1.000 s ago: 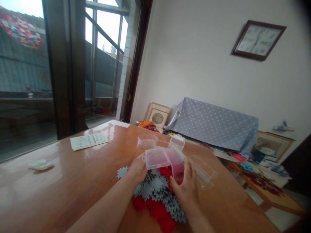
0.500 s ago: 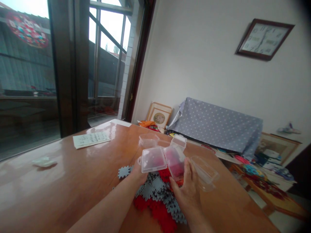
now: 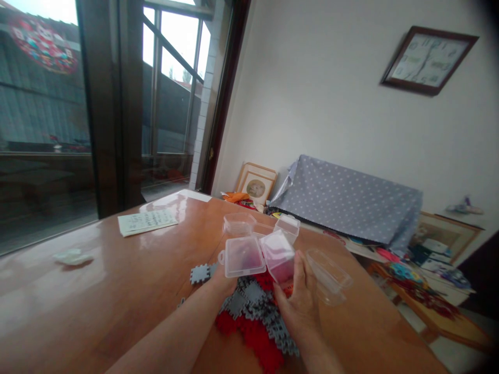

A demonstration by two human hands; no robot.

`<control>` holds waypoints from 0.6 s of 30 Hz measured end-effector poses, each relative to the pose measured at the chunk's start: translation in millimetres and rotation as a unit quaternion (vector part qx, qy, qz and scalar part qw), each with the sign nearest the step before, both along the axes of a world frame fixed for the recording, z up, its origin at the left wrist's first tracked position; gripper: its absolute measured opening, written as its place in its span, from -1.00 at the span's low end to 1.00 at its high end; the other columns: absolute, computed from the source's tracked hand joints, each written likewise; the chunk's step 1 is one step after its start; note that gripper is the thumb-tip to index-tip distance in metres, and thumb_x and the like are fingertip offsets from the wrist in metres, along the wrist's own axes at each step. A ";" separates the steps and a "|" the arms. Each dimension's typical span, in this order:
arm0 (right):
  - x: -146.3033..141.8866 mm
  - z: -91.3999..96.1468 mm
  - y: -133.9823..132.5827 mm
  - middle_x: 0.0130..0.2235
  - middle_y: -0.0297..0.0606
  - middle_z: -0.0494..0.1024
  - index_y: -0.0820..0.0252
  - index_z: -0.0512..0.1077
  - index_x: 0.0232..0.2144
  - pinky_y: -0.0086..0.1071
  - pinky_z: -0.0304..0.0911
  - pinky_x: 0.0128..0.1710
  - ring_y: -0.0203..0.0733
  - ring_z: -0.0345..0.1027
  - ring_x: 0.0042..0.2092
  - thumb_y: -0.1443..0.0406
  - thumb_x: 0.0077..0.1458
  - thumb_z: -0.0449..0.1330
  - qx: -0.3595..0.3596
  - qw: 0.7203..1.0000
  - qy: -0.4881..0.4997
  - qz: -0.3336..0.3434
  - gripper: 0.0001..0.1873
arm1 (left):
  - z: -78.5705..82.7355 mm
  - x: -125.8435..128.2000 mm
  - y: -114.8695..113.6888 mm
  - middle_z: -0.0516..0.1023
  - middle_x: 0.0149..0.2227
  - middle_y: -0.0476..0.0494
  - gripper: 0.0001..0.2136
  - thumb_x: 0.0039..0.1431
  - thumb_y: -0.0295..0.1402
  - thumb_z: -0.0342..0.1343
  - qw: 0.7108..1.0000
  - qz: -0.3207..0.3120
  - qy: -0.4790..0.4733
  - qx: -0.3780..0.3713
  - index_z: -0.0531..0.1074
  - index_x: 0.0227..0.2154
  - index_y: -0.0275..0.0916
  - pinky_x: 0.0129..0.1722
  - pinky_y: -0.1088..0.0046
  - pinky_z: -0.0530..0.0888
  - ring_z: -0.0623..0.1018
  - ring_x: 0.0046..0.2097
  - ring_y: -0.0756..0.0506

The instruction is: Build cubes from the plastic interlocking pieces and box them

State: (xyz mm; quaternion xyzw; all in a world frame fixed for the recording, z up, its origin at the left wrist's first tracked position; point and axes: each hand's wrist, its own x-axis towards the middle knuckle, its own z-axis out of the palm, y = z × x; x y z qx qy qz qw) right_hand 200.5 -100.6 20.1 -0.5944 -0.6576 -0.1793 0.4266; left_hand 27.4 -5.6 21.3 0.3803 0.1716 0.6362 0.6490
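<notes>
A clear plastic box (image 3: 278, 259) is held tilted over the table, its hinged lid (image 3: 245, 257) folded out to the left. Something pink or red shows through its walls; I cannot make out what. My left hand (image 3: 225, 280) grips the lid side from below, its fingers mostly hidden behind the lid. Around the box's right wall curves my right hand (image 3: 298, 296), thumb in front and fingers at the side. Beneath both hands lies a heap of grey puzzle-edged foam tiles (image 3: 253, 293) and red tiles (image 3: 253, 337). One grey tile (image 3: 200, 274) lies left of the heap.
Behind the held box stand other clear plastic boxes (image 3: 238, 224). An open clear box (image 3: 329, 278) lies to the right on the wooden table (image 3: 117, 296). Paper with handwriting (image 3: 147, 223) and a crumpled pale wrapper (image 3: 73, 257) lie on the left.
The held box has turned a little in my hands, so a whitish face now shows at its top. My hands have barely shifted, and the tiles look the same.
</notes>
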 end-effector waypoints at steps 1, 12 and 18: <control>-0.4 0.4 -0.5 0.40 -0.06 0.03 0.04 -0.20 0.42 0.15 0.06 0.29 0.12 -0.06 0.38 0.19 0.19 0.19 -0.006 1.000 0.006 0.002 -0.10 | 0.9 0.0 -0.8 0.65 -0.07 -0.28 -0.65 0.02 -0.24 0.36 1.000 -0.004 0.001 0.008 0.61 -0.12 -0.25 -0.04 0.20 0.55 0.63 -0.10 -0.24; 3.9 6.8 -5.6 0.40 -0.03 0.02 0.04 -0.19 0.42 0.20 0.06 0.27 0.18 -0.04 0.37 0.13 0.18 0.21 -0.015 0.998 0.054 -0.011 -0.08 | 7.2 9.9 -9.6 0.66 -0.12 -0.23 -0.70 0.09 -0.29 0.30 0.994 0.011 0.086 0.060 0.59 -0.11 -0.26 0.16 0.12 0.41 0.55 0.06 -0.28; 7.0 8.4 -6.2 0.39 -0.05 0.06 0.03 -0.21 0.42 0.20 0.05 0.28 0.18 -0.04 0.37 0.15 0.15 0.24 -0.015 1.000 0.016 -0.011 -0.04 | 19.5 11.9 -8.7 0.65 -0.10 -0.23 -0.62 -0.09 -0.41 0.39 0.986 0.000 0.133 0.102 0.59 -0.13 -0.19 0.17 0.11 0.40 0.46 0.15 -0.36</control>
